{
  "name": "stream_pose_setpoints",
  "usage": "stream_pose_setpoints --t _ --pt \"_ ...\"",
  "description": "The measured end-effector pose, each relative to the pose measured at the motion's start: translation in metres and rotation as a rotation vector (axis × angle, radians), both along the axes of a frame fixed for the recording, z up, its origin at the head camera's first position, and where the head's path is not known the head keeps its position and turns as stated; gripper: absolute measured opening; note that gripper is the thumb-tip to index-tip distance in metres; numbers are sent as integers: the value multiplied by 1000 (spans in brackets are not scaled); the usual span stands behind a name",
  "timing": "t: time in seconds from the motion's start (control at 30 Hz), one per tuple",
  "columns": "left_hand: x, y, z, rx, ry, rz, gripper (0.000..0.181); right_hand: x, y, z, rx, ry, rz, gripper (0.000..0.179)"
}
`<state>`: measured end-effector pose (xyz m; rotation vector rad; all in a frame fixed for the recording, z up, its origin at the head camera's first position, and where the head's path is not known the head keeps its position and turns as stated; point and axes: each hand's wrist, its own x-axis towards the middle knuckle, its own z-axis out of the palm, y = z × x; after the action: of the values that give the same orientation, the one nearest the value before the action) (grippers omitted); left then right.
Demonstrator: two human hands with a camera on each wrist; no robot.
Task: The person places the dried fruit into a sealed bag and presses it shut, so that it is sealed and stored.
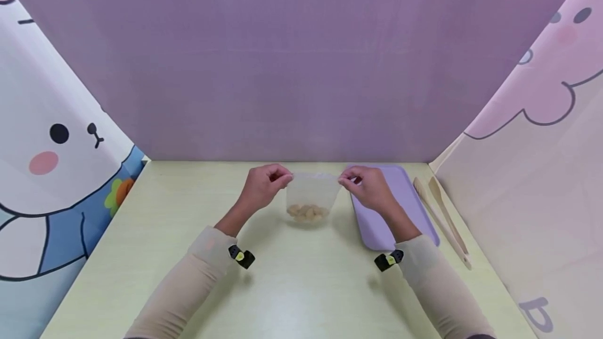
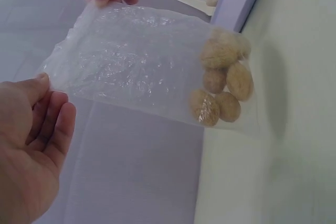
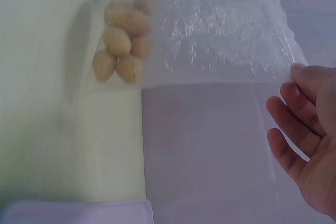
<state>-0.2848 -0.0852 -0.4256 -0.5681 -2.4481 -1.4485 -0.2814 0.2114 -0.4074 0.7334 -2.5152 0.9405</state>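
Observation:
A clear plastic bag (image 1: 311, 191) hangs upright in front of me, spread between both hands. Several tan, oval, wrinkled nuts (image 2: 240, 81), like walnuts in their shells, lie gathered along its bottom. My left hand (image 1: 264, 186) pinches the bag's upper left corner between thumb and forefinger. At the upper right corner, my right hand (image 1: 371, 188) pinches it the same way, with the other fingers loosely bent in the right wrist view. Below the bag, its shadow falls on the pale table (image 1: 301, 276).
On the right side lies a lilac tray (image 1: 377, 229), partly covered by my right hand and forearm. Beyond it are two wooden utensils, a long spoon (image 1: 443, 224) and a slimmer one (image 1: 449, 213). A purple wall (image 1: 292, 67) rises behind the table, with printed cloths at both sides.

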Motion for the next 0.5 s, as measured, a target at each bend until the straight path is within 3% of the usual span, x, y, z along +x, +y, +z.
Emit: stream_pose_setpoints --t 0.2,0.5 --pt "6 -2 -8 31 -76 -18 10 7 -3 -5 -46 -52 -5 5" --pt "23 -14 -9 54 -191 -93 9 18 -4 -4 -107 -283 118 5"
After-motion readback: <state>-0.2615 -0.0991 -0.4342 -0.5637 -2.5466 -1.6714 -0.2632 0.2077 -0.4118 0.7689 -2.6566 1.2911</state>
